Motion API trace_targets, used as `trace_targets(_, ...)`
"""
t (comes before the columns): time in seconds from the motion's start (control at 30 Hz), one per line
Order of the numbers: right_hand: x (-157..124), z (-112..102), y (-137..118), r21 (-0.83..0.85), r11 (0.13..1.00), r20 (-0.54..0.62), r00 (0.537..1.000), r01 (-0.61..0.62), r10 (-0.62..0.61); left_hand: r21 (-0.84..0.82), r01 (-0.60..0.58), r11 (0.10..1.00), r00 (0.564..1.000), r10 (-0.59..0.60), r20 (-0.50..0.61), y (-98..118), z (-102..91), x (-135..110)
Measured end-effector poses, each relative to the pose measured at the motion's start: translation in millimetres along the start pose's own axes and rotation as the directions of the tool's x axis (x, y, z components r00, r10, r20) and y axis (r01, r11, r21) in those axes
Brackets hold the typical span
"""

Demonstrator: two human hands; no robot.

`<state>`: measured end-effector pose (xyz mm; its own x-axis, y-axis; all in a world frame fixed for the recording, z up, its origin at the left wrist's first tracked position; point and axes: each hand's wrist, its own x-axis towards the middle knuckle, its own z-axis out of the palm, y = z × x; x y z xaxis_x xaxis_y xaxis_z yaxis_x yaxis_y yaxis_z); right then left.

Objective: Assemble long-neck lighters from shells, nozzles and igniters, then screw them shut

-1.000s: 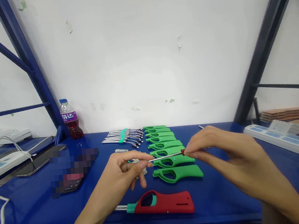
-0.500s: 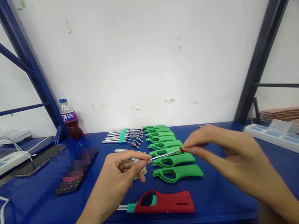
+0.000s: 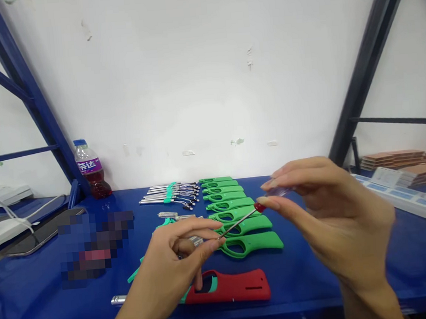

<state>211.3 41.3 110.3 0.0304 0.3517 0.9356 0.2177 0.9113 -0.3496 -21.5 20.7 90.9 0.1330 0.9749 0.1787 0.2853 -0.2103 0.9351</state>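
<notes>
A small screwdriver (image 3: 242,220) with a thin metal shaft, a red collar and a clear handle is held between both hands above the table. My left hand (image 3: 173,261) pinches its tip end between thumb and fingers. Around the clear handle, the fingers of my right hand (image 3: 338,213) are closed. Below lies a red gas lighter (image 3: 245,285) with a teal trigger, partly covered by my left hand. Behind the shaft runs a column of several green lighter housings (image 3: 264,242). Small clear parts (image 3: 167,214) show just past my left hand.
Several metal lighter tubes (image 3: 155,199) with wires lie at the back of the blue table (image 3: 311,279). A drink bottle (image 3: 92,171) stands back left, near a phone (image 3: 44,234). Power strips (image 3: 421,202) lie on the right, and a blue frame post (image 3: 31,95) rises at left.
My right hand has shifted its hold from the red collar to the clear handle, its fingers now more curled. The shaft tilts more steeply, its handle end higher. The view has moved slightly right.
</notes>
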Motion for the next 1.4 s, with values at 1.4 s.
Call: trace_targets(1.4, 2, -23, -17, -0.253, 0.952, 0.555, 0.780, -0.174, 0.290, 0.287, -0.255, 0.923, 0.954, 0.193, 0.230, -51, 73.8, -1)
